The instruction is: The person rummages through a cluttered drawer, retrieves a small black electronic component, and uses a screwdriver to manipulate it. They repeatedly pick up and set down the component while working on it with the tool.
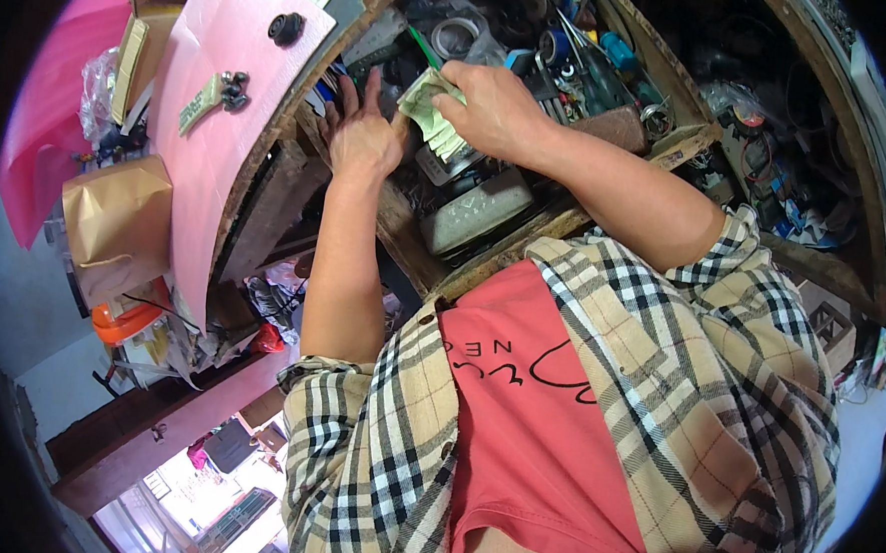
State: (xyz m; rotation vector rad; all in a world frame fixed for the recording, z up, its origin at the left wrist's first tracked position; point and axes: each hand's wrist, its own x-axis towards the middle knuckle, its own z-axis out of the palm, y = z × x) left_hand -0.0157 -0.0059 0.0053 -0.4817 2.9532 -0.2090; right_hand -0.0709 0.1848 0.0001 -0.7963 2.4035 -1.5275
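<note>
My right hand (pixel 497 111) is closed on a crumpled pale green rag (pixel 433 116), which might also be soft paper, and holds it over an open wooden drawer (pixel 693 139) full of tools. My left hand (pixel 365 140) lies at the drawer's left side with its fingers spread, reaching in among the clutter; its thumb comes close to the rag's left edge. Below the rag sits a long grey-green case (pixel 478 214) with rounded ends. Just beyond my right hand are a roll of tape (pixel 454 38) and several screwdrivers and other hand tools.
Left of the drawer, a pink foam sheet (pixel 199 53) covers a worktop. On it lie a black round knob-like part (pixel 286 29) and a small pale block with metal fittings (pixel 215 102). A brown paper bag (pixel 117 221) stands farther left. Another cluttered compartment (pixel 770 163) lies at the right.
</note>
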